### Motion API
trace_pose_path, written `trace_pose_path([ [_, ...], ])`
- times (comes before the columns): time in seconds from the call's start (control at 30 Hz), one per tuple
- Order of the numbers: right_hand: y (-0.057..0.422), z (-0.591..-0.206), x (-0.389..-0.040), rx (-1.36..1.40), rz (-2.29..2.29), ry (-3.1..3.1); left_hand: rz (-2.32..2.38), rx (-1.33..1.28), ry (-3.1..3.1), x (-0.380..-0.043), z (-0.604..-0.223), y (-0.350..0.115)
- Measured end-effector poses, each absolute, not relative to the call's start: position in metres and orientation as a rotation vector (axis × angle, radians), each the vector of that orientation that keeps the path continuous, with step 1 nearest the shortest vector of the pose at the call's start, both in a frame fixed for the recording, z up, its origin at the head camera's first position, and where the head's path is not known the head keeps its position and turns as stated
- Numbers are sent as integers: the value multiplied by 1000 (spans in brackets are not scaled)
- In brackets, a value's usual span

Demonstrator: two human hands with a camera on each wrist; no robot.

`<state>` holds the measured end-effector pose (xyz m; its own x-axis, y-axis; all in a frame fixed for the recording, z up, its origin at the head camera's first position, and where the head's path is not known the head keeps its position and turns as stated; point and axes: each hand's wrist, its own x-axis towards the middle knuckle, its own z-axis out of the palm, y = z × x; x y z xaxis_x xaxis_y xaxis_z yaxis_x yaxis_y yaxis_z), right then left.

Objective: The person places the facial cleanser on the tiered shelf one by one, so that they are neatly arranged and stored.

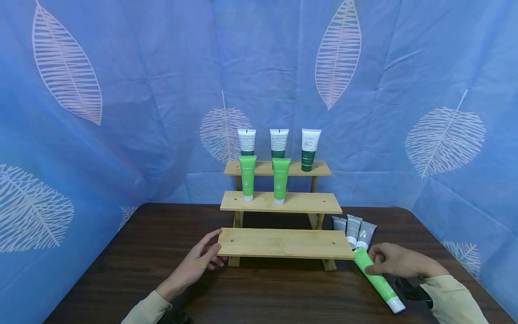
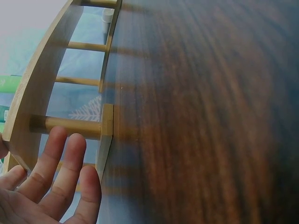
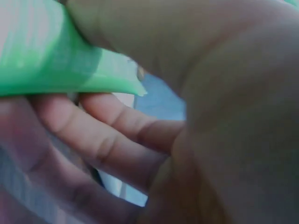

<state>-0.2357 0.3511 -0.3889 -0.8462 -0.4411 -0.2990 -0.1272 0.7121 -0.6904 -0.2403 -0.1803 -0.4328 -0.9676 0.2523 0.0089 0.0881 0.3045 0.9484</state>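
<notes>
My right hand [image 1: 398,260] pinches a green squeeze tube [image 1: 378,281] with a white cap between thumb and fingers, to the right of the wooden stand. The tube slants, its cap toward me; in the right wrist view, the green tube [image 3: 51,56] lies between thumb and fingertips. At the left end of the stand's lowest shelf [image 1: 283,243], my left hand [image 1: 198,261] touches the board's edge. The left wrist view has the fingers [image 2: 70,154] loosely extended beside a round stand leg [image 2: 70,126]. Two green tubes [image 1: 247,177] stand cap-down on the middle shelf [image 1: 307,202].
Three white and dark green tubes [image 1: 310,146] stand on the top shelf [image 1: 259,168]. Several grey tubes [image 1: 353,229] lie on the dark wooden table [image 1: 162,234] right of the stand. A blue leaf-print cloth [image 1: 170,90] hangs behind.
</notes>
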Motion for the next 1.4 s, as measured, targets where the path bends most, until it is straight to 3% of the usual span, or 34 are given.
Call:
trace_pose_path([
  [0.23,349,-370,-231,-453,-994,2666,1740,316,2416,-240,-433,-180],
  [0.6,334,-349,-228,-192,-1230,2975,1734,317,2405,-239,-432,-180],
  [1.4,277,-324,-244,-346,-1563,3202,1725,330,2385,-237,-431,-181],
])
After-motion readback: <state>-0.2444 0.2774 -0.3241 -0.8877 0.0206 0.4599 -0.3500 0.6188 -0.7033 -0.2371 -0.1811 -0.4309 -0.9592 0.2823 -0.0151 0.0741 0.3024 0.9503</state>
